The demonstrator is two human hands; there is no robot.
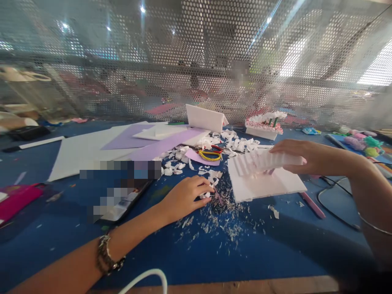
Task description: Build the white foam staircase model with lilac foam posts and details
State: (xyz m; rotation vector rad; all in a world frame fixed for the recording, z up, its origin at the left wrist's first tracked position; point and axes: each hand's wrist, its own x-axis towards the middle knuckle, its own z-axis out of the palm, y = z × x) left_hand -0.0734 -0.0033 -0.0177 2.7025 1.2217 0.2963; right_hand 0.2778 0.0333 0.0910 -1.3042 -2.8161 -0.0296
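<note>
Thin little scraps [228,230] lie scattered like crumbs. The left hand [196,195] bends its fingers over curly white paper bits [207,194]; I cannot tell if it grips them. The right hand [295,153] is closed on a white piece with bumpy ridges [259,163], just over a flat, square white board [269,185]. Behind are scissors [211,155] with smooth, round yellow and red handles, then a stiff folded card [203,117]. The table [196,261] is blue. At the back stands a shiny wall [214,41] full of tiny round holes.
</note>
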